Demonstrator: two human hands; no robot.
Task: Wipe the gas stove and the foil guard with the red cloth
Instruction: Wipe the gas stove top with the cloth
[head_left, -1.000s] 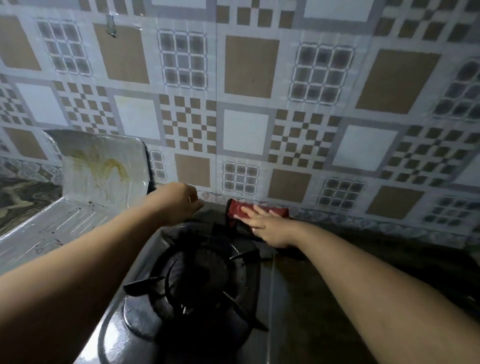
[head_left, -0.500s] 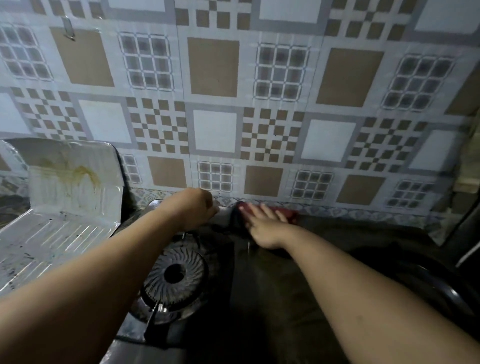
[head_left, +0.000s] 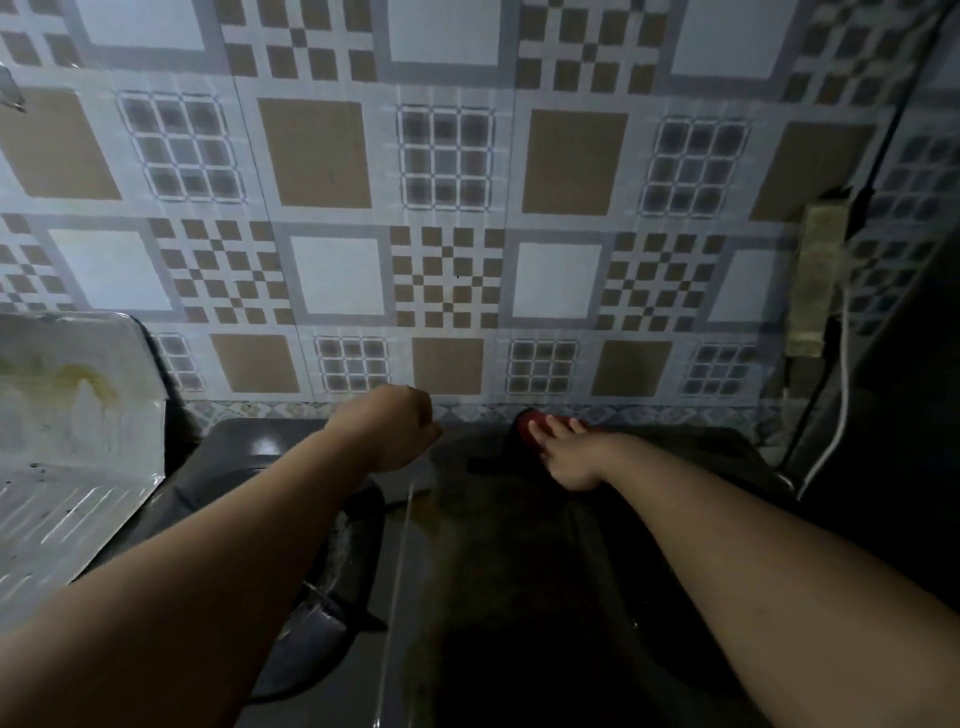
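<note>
The red cloth (head_left: 531, 427) lies at the back edge of the dark gas stove (head_left: 467, 571), against the tiled wall. My right hand (head_left: 569, 457) presses flat on the cloth, fingers spread over it, so only a small red part shows. My left hand (head_left: 397, 434) is a closed fist at the stove's back rim, left of the cloth; I cannot tell whether it grips anything. The burner (head_left: 332, 597) is mostly hidden under my left forearm. The foil guard (head_left: 78, 415), stained yellow, stands at the left of the stove.
A patterned tile wall (head_left: 447, 260) rises directly behind the stove. At the right, a pale power strip (head_left: 818, 280) hangs on the wall with a white cable (head_left: 839, 415) running down. The far right is dark.
The view has swung to the right, shifting the foil guard and burner leftward. My right hand with the cloth stays at the stove's back edge; my left fist stays at the rim.
</note>
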